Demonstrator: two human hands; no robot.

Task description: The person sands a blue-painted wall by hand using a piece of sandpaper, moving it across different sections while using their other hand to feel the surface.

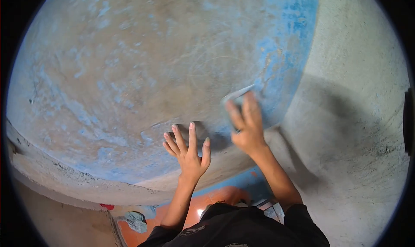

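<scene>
A thin grey pad (235, 101), prob. sandpaper, is pressed by the right hand (245, 128) w/ fingers laid flat over it, against a worn blue wall (129, 74). The left hand (188, 149) is spread flat on the wall, nothing held. Pad is blurred, mostly hidden by fingers. Paint is scuffed to brown.

A rough grey plastered wall (359, 74) fills the right side, crossed by a dark shadow. Low and near lies an orange and blue floor (207, 201) with a crumpled grey-blue rag (137, 221) at left, beside a pale concrete ledge (52, 173).
</scene>
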